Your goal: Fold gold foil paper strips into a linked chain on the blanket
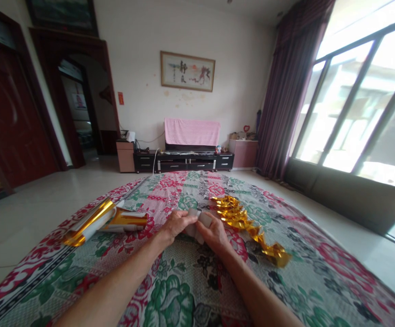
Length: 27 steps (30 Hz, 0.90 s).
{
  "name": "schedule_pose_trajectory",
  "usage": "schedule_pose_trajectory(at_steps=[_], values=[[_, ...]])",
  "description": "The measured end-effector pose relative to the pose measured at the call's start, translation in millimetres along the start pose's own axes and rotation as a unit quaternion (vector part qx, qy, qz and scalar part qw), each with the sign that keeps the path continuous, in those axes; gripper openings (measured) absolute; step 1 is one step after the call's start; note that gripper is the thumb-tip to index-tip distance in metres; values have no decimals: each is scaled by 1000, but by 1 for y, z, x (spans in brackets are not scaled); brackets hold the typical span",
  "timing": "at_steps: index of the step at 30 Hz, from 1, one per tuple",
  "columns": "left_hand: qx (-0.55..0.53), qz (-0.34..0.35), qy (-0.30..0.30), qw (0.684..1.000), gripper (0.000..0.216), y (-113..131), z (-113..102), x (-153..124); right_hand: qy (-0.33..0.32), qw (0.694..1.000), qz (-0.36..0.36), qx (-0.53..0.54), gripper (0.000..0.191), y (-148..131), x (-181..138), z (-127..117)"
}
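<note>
Over the middle of the cloth, a small folded piece of greyish-white paper [194, 212] is pinched between both my hands. My left hand [176, 225] grips its left side with thumb and fingers closed. From the other side my right hand [215, 232] holds it, thumb pressed near the left thumb; some fingertips are hidden behind the paper. Just right of my right hand lies a row of folded gold foil paper pieces [234, 217]. Left of my left hand are curled gold foil sheets [129, 221] with white backs, partly overlapping.
A patterned floral cloth [170, 299] covers the rounded surface under my hands. Beyond it, a low black TV cabinet [187, 161] carries a screen draped with a pink towel [192, 131]. Purple curtains [279, 91] and large windows are on the right; a dark red door [10, 104] is on the left.
</note>
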State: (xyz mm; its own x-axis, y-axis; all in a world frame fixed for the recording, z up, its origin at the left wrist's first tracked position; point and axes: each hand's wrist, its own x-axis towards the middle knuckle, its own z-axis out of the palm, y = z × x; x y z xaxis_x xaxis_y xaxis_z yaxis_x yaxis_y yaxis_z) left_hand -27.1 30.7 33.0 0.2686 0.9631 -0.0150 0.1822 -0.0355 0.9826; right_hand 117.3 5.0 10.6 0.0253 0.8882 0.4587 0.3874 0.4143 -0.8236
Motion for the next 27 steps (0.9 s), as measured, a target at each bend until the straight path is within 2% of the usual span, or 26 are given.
schedule_pose_trajectory(at_steps=[5, 8, 11, 15, 21, 27], values=[[11, -14, 7, 1000, 29, 0, -2, 2, -15, 1000, 1, 2, 22, -5, -1, -2], [26, -24, 23, 999, 27, 3, -5, 1, 13, 999, 25, 30, 33, -2, 0, -1], [92, -20, 54, 994, 20, 2, -10, 4, 49, 997, 39, 42, 44, 5, 3, 1], [223, 45, 86, 970, 25, -5, -17, 10, 60, 998, 4, -3, 41, 8, 4, 4], [229, 30, 74, 970, 24, -8, -11, 12, 58, 998, 3, -37, 41, 12, 4, 3], [333, 55, 73, 939, 24, -8, -6, 12, 69, 994, 5, -90, 42, 15, 6, 3]])
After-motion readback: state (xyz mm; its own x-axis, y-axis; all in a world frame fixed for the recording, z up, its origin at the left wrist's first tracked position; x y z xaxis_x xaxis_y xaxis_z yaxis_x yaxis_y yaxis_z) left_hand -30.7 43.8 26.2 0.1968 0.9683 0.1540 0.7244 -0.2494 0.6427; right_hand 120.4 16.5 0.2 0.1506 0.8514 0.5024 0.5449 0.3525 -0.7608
